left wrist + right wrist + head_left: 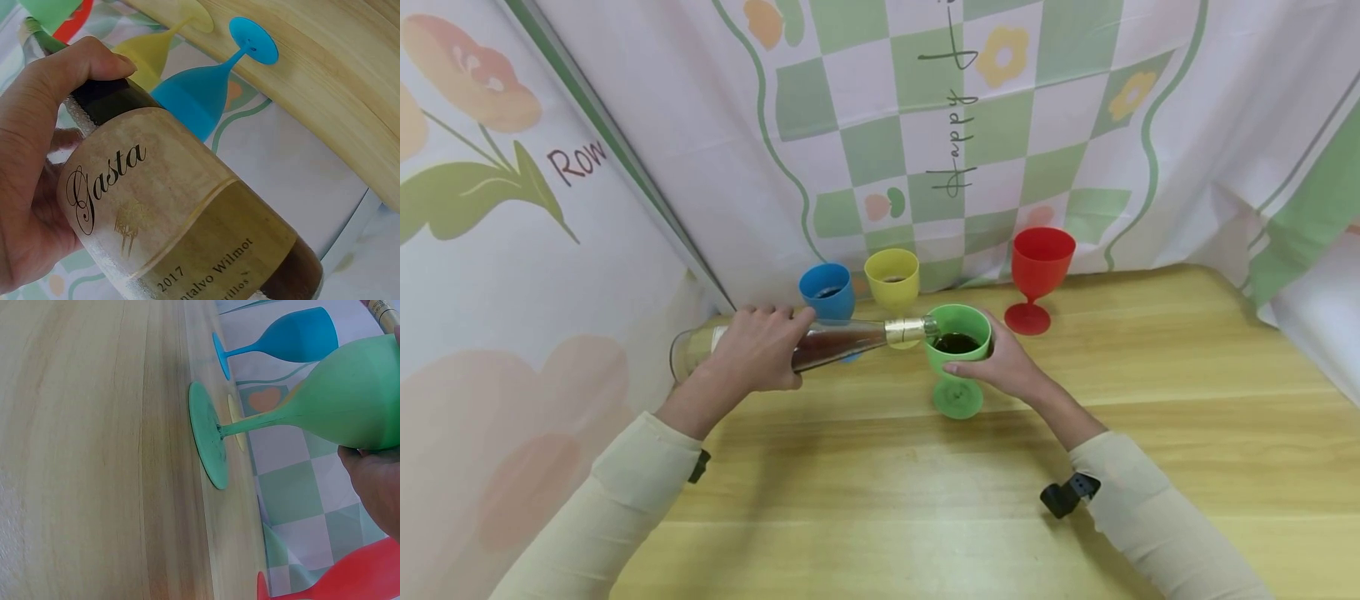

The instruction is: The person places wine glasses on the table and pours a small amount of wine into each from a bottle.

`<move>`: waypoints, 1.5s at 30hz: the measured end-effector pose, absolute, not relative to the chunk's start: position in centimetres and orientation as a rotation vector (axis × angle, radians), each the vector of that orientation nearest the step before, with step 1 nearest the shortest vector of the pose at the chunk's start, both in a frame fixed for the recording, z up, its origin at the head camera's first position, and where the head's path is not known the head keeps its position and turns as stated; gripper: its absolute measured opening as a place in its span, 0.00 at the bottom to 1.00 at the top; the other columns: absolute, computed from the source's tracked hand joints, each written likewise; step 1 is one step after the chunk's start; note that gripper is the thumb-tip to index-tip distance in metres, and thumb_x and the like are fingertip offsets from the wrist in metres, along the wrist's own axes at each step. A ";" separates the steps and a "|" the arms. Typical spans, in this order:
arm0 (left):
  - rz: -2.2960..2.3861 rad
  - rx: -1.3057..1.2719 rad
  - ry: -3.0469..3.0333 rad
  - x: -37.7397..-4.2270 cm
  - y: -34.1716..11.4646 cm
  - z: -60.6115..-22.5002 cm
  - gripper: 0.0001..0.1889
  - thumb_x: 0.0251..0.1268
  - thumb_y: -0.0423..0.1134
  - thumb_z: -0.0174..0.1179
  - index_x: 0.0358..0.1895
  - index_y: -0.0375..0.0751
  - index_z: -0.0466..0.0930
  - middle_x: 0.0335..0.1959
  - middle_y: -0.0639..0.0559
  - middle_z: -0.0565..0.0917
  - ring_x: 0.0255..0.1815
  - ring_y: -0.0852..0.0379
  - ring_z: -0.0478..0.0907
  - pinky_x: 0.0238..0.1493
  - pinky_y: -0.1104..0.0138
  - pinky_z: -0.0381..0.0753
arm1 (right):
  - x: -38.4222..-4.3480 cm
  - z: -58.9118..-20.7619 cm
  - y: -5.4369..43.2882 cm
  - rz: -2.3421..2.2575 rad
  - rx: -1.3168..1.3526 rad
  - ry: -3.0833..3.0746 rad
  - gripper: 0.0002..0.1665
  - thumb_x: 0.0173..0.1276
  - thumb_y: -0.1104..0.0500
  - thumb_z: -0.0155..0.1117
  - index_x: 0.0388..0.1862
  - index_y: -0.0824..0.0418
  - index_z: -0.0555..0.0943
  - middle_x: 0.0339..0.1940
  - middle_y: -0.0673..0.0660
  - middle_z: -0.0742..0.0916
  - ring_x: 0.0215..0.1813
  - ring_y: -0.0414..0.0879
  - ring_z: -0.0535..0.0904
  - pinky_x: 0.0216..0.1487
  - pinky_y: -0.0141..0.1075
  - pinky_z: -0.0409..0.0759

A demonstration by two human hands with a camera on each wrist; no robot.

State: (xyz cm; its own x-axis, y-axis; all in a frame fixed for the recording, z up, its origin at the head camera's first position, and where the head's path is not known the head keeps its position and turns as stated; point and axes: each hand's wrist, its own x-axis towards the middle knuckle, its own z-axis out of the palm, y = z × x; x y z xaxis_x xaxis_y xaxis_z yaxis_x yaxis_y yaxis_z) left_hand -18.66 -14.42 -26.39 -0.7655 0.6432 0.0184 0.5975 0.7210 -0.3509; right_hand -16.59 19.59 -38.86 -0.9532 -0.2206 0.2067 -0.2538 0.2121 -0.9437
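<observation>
My left hand [760, 346] grips a wine bottle [842, 343] around its body and tips it nearly level. The bottle's gold-collared mouth lies at the rim of a green goblet [942, 360], which has dark liquid inside. From the right side, my right hand [1011, 367] holds the goblet's bowl, thumb across the front. In the right wrist view the green goblet [350, 394] is upright relative to the table; whether its foot touches the wood I cannot tell. The left wrist view shows the bottle's printed label [156, 187] and the left hand [44, 125] wrapped round the glass.
Behind the bottle stand a blue goblet [827, 287] and a yellow goblet [892, 279], both with some liquid. A red goblet [1042, 267] is at the back right. The wooden table [910, 500] meets a patterned curtain [925, 125] behind and another at left.
</observation>
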 end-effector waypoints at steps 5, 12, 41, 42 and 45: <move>0.508 -1.009 -2.787 -18.6 -14.4 -26.4 0.30 0.42 0.57 0.77 0.42 0.45 0.71 0.24 0.53 0.74 0.22 0.54 0.68 0.21 0.65 0.65 | -16.6 -39.0 19.7 1.888 0.467 -2.435 0.47 0.56 0.67 0.76 0.74 0.63 0.65 0.66 0.64 0.78 0.61 0.43 0.75 0.59 0.27 0.77; 0.511 -1.005 -2.797 -18.6 -14.3 -26.3 0.30 0.42 0.56 0.77 0.43 0.45 0.71 0.24 0.53 0.75 0.22 0.54 0.68 0.21 0.65 0.66 | -16.6 -38.9 19.7 1.885 0.470 -2.440 0.47 0.57 0.66 0.76 0.74 0.62 0.65 0.65 0.64 0.78 0.62 0.52 0.75 0.61 0.35 0.79; 0.537 -1.009 -2.781 -18.6 -14.2 -26.1 0.31 0.42 0.56 0.77 0.44 0.46 0.71 0.25 0.53 0.76 0.23 0.54 0.68 0.21 0.65 0.66 | -16.4 -38.8 19.7 1.882 0.463 -2.444 0.46 0.58 0.65 0.75 0.74 0.63 0.65 0.66 0.65 0.78 0.63 0.51 0.74 0.58 0.27 0.77; 0.536 -1.009 -2.779 -18.6 -14.2 -26.1 0.30 0.42 0.56 0.77 0.44 0.46 0.71 0.25 0.53 0.76 0.23 0.54 0.68 0.21 0.65 0.66 | -16.4 -38.8 19.7 1.885 0.459 -2.447 0.46 0.59 0.65 0.74 0.74 0.63 0.65 0.66 0.65 0.78 0.63 0.52 0.74 0.58 0.27 0.77; 0.536 -1.009 -2.771 -18.6 -14.2 -26.1 0.30 0.42 0.56 0.77 0.43 0.46 0.71 0.25 0.53 0.75 0.22 0.54 0.68 0.21 0.65 0.65 | -16.4 -38.9 19.7 1.888 0.458 -2.448 0.45 0.58 0.65 0.74 0.74 0.63 0.65 0.66 0.65 0.78 0.63 0.53 0.74 0.58 0.27 0.77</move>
